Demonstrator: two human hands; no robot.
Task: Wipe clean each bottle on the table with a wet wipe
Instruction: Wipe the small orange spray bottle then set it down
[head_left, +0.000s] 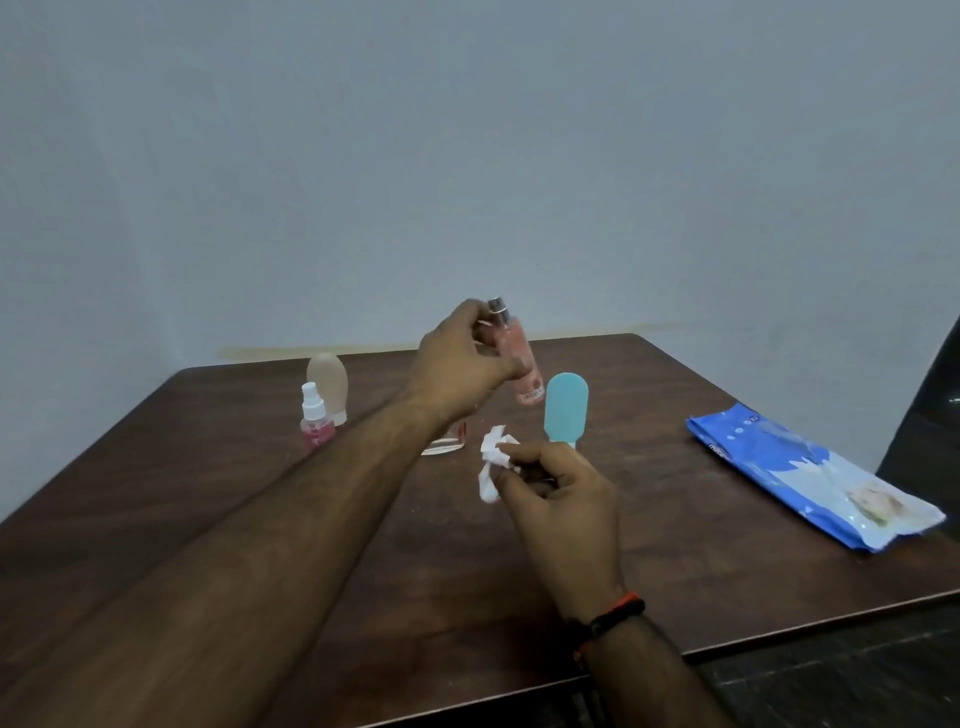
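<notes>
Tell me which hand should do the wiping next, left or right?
Right. The right hand already pinches the crumpled wipe, just below the pink bottle that the left hand holds lifted off the table. Left is busy holding, so right likely wipes.

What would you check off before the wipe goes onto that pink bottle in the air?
1. Pink bottle gripped by left hand, lifted off the table: ok.
2. Wet wipe pinched in right hand: ok.
3. Wipe touching the bottle: not ok, they are apart.
4. Bottle cap closed: cannot tell, it is blurred.
5. Wipe still damp: cannot tell.
6. Spare wipes, blue pack on the table to the right: ok.
</notes>
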